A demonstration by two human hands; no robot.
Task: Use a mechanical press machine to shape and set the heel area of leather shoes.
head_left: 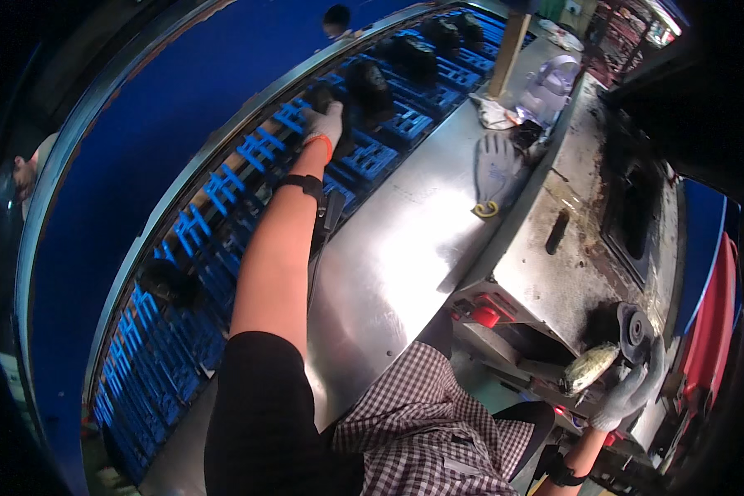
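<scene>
My left hand [324, 124], in a pale glove with an orange band at the wrist, reaches over a blue slatted conveyor [260, 149]. Its fingers are closed round a dark rounded object [326, 94], whose kind is hard to see in the shade. Low on the right, my right hand [624, 401], in a grey glove, curves its fingers along the edge of a dark round piece with a ringed centre [634, 329]. Beside its thumb is a yellowish-white oblong thing [591, 368]; whether the hand also holds it I cannot tell.
More dark lumps [368, 87] sit along the conveyor. A metal ledge [388, 256] bears a loose grey glove [496, 169] and a clear plastic container [550, 83]. The worn machine housing [546, 264] has a red button [485, 316]. A person [26, 178] shows at the far left.
</scene>
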